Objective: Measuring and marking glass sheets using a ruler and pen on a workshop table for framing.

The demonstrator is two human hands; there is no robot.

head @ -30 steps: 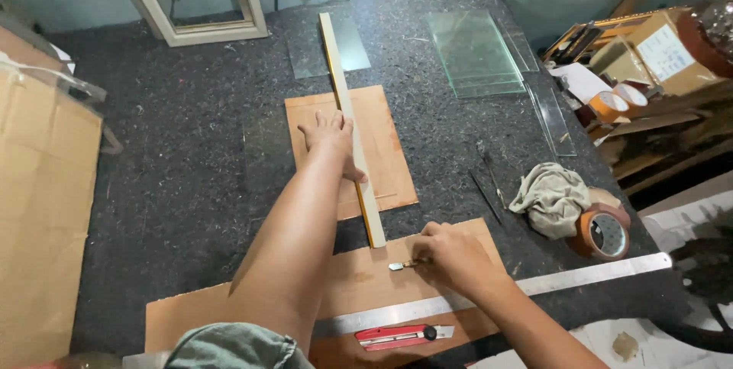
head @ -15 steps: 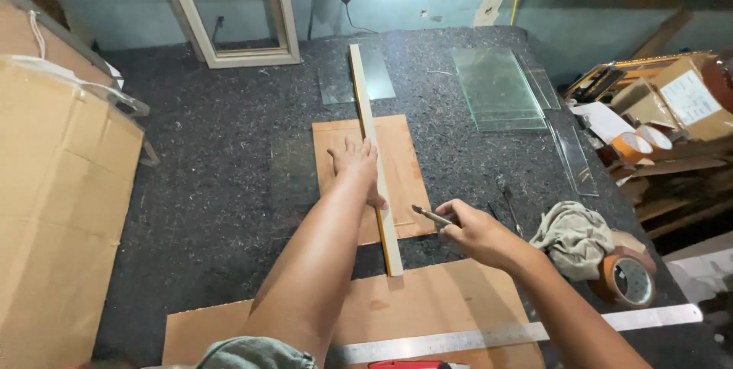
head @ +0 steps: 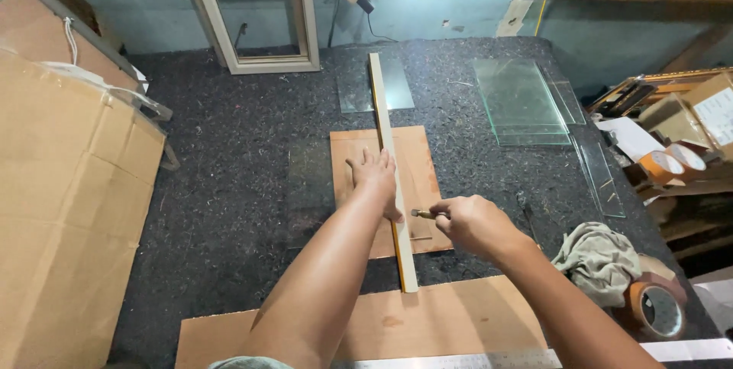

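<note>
Pressing flat, the left hand (head: 374, 174) pins the wooden straightedge (head: 391, 178); the right hand (head: 469, 224) pinches what looks like a cutter (head: 422, 214), best kept tight against that edge.

Centre: the wooden straightedge (head: 392, 178) is lying from 12 to 6 o'clock across the brown board (head: 391, 186), the left hand (head: 374, 174) pressing flat on it, the right hand (head: 467, 222) holding a small cutter (head: 422, 214) just beside its edge.
9 o'clock: bare dark tabletop (head: 229, 170) is lying open up to the cardboard box (head: 69, 209), which is walling that side.
12 o'clock: a window frame (head: 256, 14) is leaning at the far edge.
2 o'clock: stacked glass sheets (head: 523, 102) are taking up the surface.
4 o'clock: a rag (head: 599, 258) and tape rolls (head: 653, 308) are crowding the edge.
6 o'clock: a cardboard sheet (head: 427, 323) and a steel ruler (head: 458, 360) are lying flat.
</note>
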